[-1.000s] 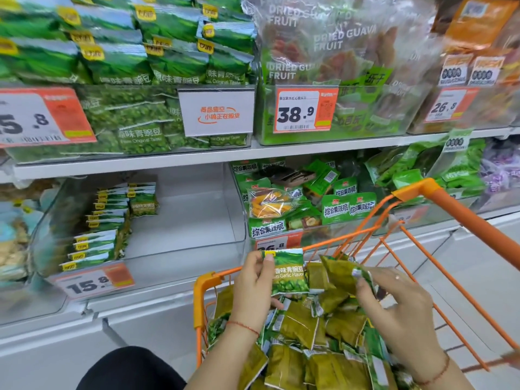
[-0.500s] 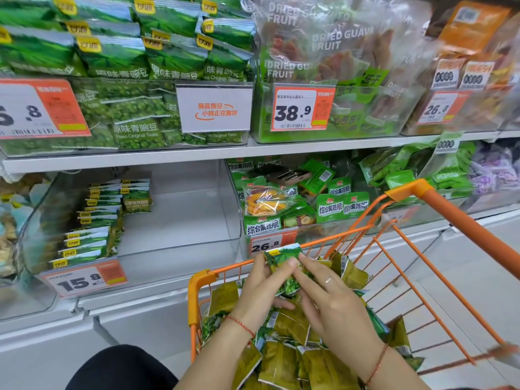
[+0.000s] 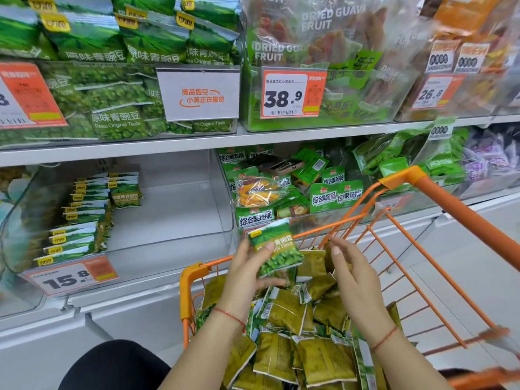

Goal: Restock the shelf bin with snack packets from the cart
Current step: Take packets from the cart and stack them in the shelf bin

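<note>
My left hand (image 3: 247, 273) holds a small stack of green pea snack packets (image 3: 277, 250) above the orange wire cart (image 3: 191, 280). Just to its right, my right hand (image 3: 354, 280) hovers with fingers apart and nothing in it. Below both hands the cart is piled with several more green and olive packets (image 3: 284, 353). The clear shelf bin (image 3: 174, 220) on the lower shelf at left holds a row of the same packets (image 3: 81, 218) along its left side; its right part is bare.
A 15.8 price tag (image 3: 71, 274) fronts the bin. To its right stands a bin of mixed vegetable crisp packs (image 3: 295, 192). The upper shelf holds large pea bags (image 3: 112, 88) and dried guava bags (image 3: 323, 52). The orange cart handle (image 3: 464, 215) runs off to the right.
My right hand took a packet from the cart and brought it to the left hand, then let go and drew back. The left hand's packets have risen slightly.
</note>
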Motion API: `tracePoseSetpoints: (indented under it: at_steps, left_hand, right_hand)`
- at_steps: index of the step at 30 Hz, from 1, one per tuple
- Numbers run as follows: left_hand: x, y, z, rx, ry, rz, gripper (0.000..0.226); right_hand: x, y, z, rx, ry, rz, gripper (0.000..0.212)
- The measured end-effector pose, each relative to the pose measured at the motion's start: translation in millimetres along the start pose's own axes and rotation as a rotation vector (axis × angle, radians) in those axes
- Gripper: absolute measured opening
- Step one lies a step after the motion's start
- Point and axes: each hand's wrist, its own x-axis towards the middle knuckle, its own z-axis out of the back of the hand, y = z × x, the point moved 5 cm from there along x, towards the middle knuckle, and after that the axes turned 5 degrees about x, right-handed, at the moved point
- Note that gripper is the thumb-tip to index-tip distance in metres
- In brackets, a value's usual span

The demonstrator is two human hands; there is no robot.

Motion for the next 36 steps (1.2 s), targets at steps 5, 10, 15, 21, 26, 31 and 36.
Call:
tracePoseSetpoints:
  at_steps: [5,10,15,21,26,31,36]
  left_hand:
    - [12,-3,22,-0.219,-0.107,-0.052,0.079]
    - [11,-1,16,-0.140,-0.062,-0.075,0.084]
    - [7,0,15,-0.039,-0.107,-0.091,0.055]
    - [3,-6,14,0.060,-0.117,-0.145,0.036]
    - [-1,-8,12,0.078,-0.074,-0.151,0.041]
    - [-4,-8,10,0.075,-0.054,-0.158,0.059]
    - [-5,0,3,0.161,0.025,-0.093,0.067]
  right_hand:
    - [7,-5,7,-0.206,0.138,-0.076,0.048]
    - [9,-19,-16,-0.776,0.545,0.085,0.064]
    - [22,-23,-8,-0.539,0.470,0.068,0.026]
    - [14,5,6,0.159,0.349,-0.138,0.012]
    - [9,10,7,0.399,0.330,-0.236,0.031]
    - [8,15,11,0.514,0.279,-0.231,0.034]
    - [11,24,-2,0.549,0.386,-0.234,0.040]
